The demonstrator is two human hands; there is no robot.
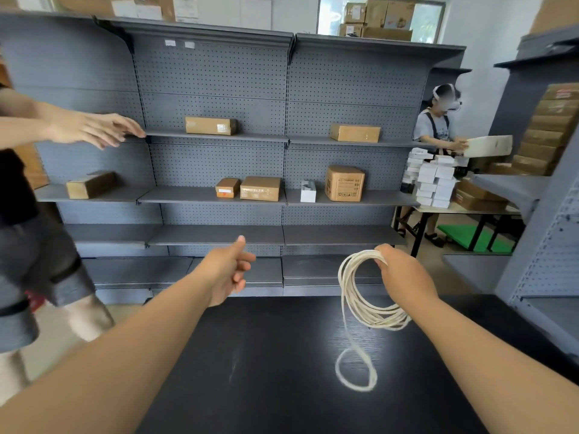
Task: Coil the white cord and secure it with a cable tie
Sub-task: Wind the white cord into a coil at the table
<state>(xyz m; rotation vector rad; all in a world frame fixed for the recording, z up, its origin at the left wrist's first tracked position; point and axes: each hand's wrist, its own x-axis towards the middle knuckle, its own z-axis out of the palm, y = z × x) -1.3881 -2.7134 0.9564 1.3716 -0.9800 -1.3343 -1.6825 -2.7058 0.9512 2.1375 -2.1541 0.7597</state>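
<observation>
**Inspector:** State of right hand (404, 277)?

**Operator:** Curled round the top of the white cord (346, 289). Grips 1 coil of several turns, held above the far part of the black table (266, 386). 1 loose tail drops from the coil and lies on the table top as 1 small loop.

**Inspector:** State of left hand (228, 270)?

**Operator:** Holding nothing. Thumb raised, fingers loosely curled. Well apart from the coil, level with the table's far edge.

**Inspector:** Count of surrounding items?

**Operator:** 1 grey shelving unit (219, 164) facing the table. Carries 6 cardboard boxes (260, 188): 2 on the upper shelf, 4 on the shelf below. Also 1 white box (308, 192) on that lower shelf. 2 other people present. 1 standing person (37, 245) at the left, with 1 outstretched hand (94, 128) at a shelf edge. 1 second person (434, 126) at the far right, holding 1 white carton (488, 145) beside a stack of small white boxes (434, 180).

**Inspector:** Edges and room for movement?

**Operator:** Strip of floor between the table's far edge and the shelving. Standing person near the table's left corner. 1 grey rack (539, 245) just beside the right edge, near the right forearm.
</observation>
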